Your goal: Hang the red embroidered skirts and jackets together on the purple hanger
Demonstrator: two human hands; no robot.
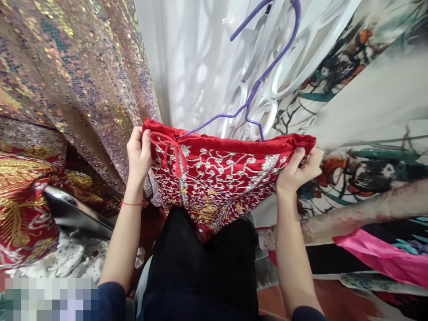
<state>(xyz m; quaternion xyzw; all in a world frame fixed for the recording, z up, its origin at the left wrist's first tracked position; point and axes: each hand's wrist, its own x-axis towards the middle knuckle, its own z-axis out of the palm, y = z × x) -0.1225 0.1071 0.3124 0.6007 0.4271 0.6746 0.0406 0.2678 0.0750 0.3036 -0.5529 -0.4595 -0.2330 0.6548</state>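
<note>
— So where are we with the red satin garment embroidered in silver and gold [217,183]?

— We hold it stretched flat by its top band. Our left hand [138,154] pinches the left corner, fingers closed on the cloth beside the red drawstring bow [170,154]. Our right hand [299,171] grips the right corner, fingers curled tight over the hem.

— And the thin purple wire hanger [257,84]?

— It rises just behind the band, its lower bar near the cloth. We cannot tell whether the band is already on it.

— Which step would we call this?

— Fitting the waistband to the hanger, by our judgement. It seems to call for keeping the band taut and level with the bar.

— What's around us?

— Iridescent sequin fabric [73,67] hangs left, white sheer cloth [197,58] behind, and a painted floral print fabric [368,111] right.
</note>
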